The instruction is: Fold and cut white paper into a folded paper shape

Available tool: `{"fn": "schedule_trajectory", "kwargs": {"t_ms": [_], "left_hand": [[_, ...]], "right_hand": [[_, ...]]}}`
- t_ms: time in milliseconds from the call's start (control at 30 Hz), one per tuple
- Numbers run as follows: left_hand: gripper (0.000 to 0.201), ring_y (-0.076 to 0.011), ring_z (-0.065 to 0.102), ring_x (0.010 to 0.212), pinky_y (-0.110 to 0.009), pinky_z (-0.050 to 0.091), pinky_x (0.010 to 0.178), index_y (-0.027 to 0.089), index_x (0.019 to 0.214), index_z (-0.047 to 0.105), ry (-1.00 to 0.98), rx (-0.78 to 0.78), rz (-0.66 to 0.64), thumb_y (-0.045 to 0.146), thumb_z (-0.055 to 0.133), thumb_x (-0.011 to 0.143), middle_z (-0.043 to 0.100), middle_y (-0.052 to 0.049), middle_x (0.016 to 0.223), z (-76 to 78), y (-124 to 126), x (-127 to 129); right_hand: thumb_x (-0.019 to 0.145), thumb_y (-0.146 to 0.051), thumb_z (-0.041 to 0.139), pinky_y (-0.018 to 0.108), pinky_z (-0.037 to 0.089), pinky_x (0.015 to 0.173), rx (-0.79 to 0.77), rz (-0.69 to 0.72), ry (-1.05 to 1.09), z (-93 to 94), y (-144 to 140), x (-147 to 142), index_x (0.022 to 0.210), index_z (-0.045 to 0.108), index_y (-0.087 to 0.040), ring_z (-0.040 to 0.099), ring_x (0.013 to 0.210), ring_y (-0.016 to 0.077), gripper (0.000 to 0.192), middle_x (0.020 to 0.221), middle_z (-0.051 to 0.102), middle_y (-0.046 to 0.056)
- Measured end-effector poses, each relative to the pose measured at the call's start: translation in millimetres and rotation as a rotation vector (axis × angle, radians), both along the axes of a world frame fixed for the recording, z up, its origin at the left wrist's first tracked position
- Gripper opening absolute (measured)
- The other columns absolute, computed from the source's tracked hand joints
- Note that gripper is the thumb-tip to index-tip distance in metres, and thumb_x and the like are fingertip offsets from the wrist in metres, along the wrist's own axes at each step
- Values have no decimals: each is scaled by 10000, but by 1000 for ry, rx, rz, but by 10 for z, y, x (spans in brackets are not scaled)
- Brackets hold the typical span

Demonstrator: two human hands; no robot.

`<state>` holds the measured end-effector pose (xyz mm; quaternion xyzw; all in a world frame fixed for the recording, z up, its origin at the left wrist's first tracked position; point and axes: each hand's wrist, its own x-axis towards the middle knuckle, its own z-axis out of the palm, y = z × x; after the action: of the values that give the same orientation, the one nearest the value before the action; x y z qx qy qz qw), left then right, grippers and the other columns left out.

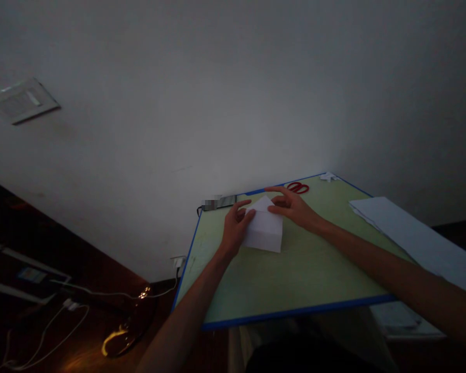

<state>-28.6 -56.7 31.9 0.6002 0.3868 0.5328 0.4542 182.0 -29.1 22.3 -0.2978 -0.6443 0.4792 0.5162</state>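
Note:
A white sheet of paper [264, 232], folded to a point at its far end, lies on a light green board [295, 280] with a blue rim. My left hand [235, 228] presses down on the paper's left edge with fingers bent. On the far right part of the fold rests my right hand [293, 206], its fingertips flat on the paper. Neither hand lifts the sheet off the board.
Red-handled scissors [298, 187] lie at the board's far edge, a small paper scrap [328, 177] at the far corner. A stack of white sheets [415, 238] lies at the right. A dark flat object [219, 202] sits at the far left corner. Cables [73, 311] run over the floor.

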Motion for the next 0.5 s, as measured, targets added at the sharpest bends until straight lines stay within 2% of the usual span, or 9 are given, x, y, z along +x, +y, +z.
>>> {"fn": "schedule_trajectory", "kwargs": {"t_ms": [67,167,233,367,500], "left_hand": [[580,-153,641,699,-222,459,597,203,1308,585,-2,21,-30,407,780,801,710,-37,841,-7,6,-6],[526,-148,645,728,-225,468,626,197,1275,636,23,76,-22,403,775,811,723,-47,879,-17,20,-14],[463,-158,658,766,-236,482,656,182,1199,691,45,97,20,420,772,810,738,-63,920,-21,28,-20],[426,-183,687,800,-262,508,689,181,1123,720,45,77,84,449,774,796,758,-77,954,-25,44,-28],[354,-177,686,787,-254,501,685,179,1030,736,48,90,114,432,786,787,750,-61,895,-37,66,-30]], "right_hand": [[785,-321,765,310,535,712,-20,-11,-3,3,5,4,1271,599,-243,696,820,199,520,877,721,8],[819,-373,734,340,538,808,14,-39,-74,11,4,-1,1076,710,-212,689,925,215,304,1005,745,52],[825,-396,730,358,540,846,35,-22,-123,10,-7,-17,1074,732,-206,683,966,223,313,1101,738,74],[780,-387,772,364,562,784,101,-39,-201,-14,-33,-60,1166,716,-206,682,934,227,431,1147,702,98],[825,-367,722,379,547,831,296,-166,-315,-39,-19,-66,1062,757,-216,655,1042,248,283,1147,686,98]]}}
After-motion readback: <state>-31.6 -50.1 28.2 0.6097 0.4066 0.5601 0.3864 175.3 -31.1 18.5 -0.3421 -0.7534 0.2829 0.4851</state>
